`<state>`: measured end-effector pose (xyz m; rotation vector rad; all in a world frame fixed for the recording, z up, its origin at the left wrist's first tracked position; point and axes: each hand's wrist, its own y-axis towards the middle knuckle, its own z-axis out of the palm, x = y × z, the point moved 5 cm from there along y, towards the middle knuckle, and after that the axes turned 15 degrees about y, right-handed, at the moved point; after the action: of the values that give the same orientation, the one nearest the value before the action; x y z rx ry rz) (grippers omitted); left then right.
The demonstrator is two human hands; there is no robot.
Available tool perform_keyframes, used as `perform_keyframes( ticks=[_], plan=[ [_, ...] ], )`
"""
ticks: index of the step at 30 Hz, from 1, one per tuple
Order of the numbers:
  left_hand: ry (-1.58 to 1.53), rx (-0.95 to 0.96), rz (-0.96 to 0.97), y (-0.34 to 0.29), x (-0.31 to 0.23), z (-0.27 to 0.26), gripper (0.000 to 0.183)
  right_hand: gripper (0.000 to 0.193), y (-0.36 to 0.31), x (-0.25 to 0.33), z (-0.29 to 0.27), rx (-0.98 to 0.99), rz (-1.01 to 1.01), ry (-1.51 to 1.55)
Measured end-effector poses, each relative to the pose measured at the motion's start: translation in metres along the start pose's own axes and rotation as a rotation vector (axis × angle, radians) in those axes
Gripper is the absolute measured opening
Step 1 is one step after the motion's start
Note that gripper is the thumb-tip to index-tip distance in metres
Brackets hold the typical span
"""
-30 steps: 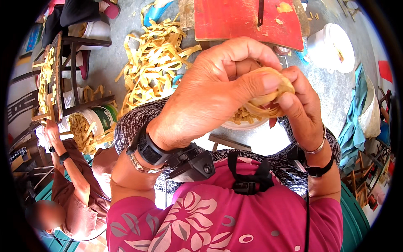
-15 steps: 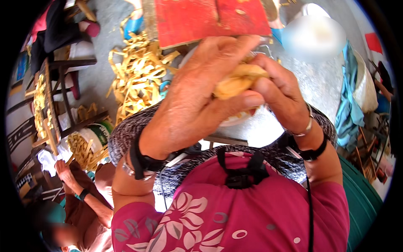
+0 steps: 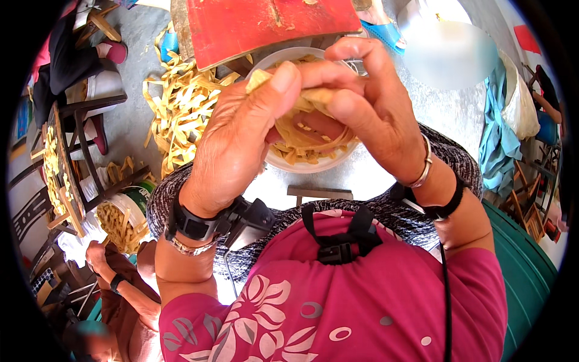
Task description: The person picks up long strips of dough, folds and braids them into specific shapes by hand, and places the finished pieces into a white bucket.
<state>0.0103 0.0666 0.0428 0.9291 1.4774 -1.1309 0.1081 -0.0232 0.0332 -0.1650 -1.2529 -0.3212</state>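
Observation:
My left hand (image 3: 232, 136) is closed on a soft yellow strip (image 3: 258, 81), its thumb pressing the strip against the fingers. From the other side, my right hand (image 3: 383, 123) pinches the same strip, its thumb and fingers bent round it. The strip is folded or looped between the hands, and part of it is hidden by the fingers. Below both hands stands a round white tub (image 3: 301, 169) with more yellow strips (image 3: 298, 158) inside.
A red board (image 3: 271, 30) is just beyond the tub. Loose yellow strips (image 3: 187, 114) lie heaped on the floor to the left. A bucket (image 3: 123, 214) of yellow pieces and a wooden rack (image 3: 72, 163) stand further left. Another person's hand (image 3: 96, 256) shows lower left.
My hands have spread apart and tilted, the left moving leftward, and the strip is drawn out between them. The tub beneath shows more. The whole view has shifted slightly.

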Motion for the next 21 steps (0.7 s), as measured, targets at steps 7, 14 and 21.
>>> perform_keyframes(
  ticks=[7, 14, 21],
  plan=[
    [-0.454, 0.176, -0.097, -0.006, 0.002, 0.004, 0.059, 0.053, -0.004, 0.007, -0.020, -0.117, 0.158, -0.205],
    [-0.511, -0.075, 0.002, -0.009, -0.008, -0.022, 0.054, 0.042, -0.006, 0.014, -0.053, -0.109, 0.046, -0.229],
    [-0.309, -0.069, 0.029, -0.007, -0.001, -0.024, 0.056, 0.033, -0.007, -0.009, -0.018, 0.164, 0.281, -0.139]
  ],
)
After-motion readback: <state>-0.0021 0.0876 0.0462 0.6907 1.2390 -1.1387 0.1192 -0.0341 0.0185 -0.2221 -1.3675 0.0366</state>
